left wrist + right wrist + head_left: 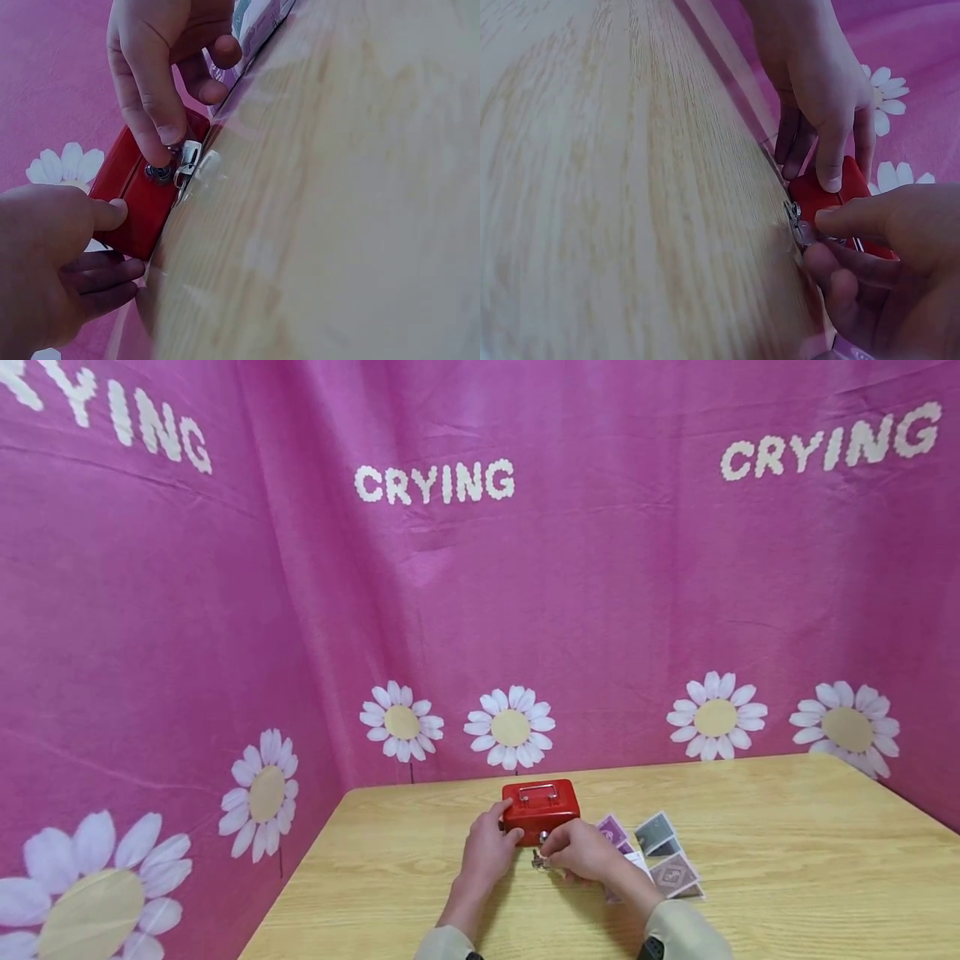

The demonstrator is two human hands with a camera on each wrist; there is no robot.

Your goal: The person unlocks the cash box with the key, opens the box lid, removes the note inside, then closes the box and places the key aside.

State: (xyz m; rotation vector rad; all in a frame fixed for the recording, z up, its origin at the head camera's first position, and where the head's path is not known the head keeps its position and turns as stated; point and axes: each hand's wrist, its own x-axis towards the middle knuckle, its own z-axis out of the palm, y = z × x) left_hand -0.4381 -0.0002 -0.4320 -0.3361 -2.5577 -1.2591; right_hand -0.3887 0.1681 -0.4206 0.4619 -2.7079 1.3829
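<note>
A small red cash box [542, 810] with a metal handle [538, 792] on its lid stands on the wooden table. My left hand [487, 843] grips its left end, thumb on the front face and fingers round the side. On the front is a round silver lock [157, 174]. Thumb and forefinger of my right hand [581, 849] pinch a key right at this lock; the fingertips hide most of it. Below them, in the left wrist view, hang more small metal keys [187, 161], close to the tabletop; the right wrist view also shows this bunch [796, 223].
Right of the box lie folded paper notes: a purple one [613, 832], a grey-green one [656, 832] and a brownish one [674, 873]. My right forearm passes over part of them. Behind the wooden table [795, 852] hangs a pink curtain [600, 610] with daisies.
</note>
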